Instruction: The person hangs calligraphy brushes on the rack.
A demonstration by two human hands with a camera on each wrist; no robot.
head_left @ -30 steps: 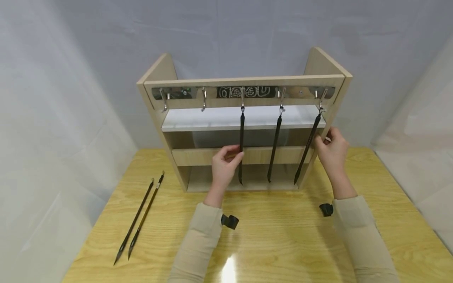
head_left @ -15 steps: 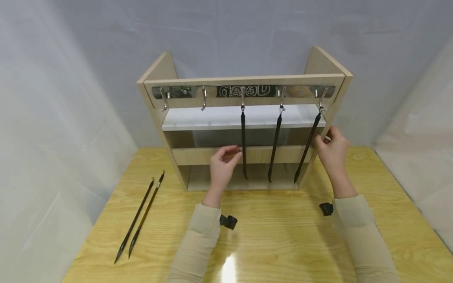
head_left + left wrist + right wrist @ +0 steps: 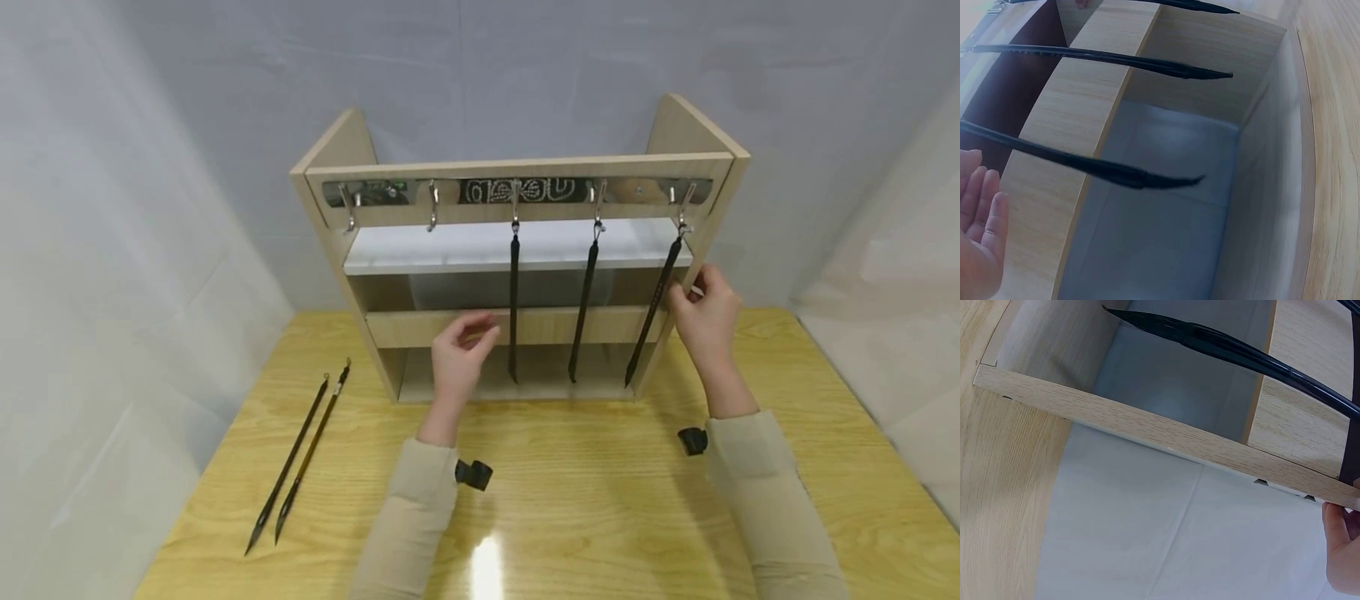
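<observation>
While pale, creased cloth [image 3: 480, 79] hangs behind everything, here's the table [image 3: 577, 508], yellow and wood-grained with a glossy streak of light, and on it the wooden shelf [image 3: 401, 332], boxy, upright, all straight pale boards. Two beige sleeves [image 3: 772, 508] reach in from below, both forearms angled up toward it. The right hand [image 3: 705, 325] has its wrist raised, thumb and fingers pinching the edge of the shelf's side board. Over on the left, the left hand [image 3: 457, 358] floats before the front board, fingers gently bent, thumb apart from the fingertips, holding nothing. Just beside it, to its right and not touching, hangs the nearest brush [image 3: 513, 308], slim, black, smooth, almost straight down. Two more hanging brushes [image 3: 583, 312] slant beyond it, the last close by the right hand. Well to the left, two loose brushes [image 3: 287, 462] lie side by side, dark tips toward the viewer. And up top, five shiny metal hooks [image 3: 432, 208], the right three each bearing a brush.
</observation>
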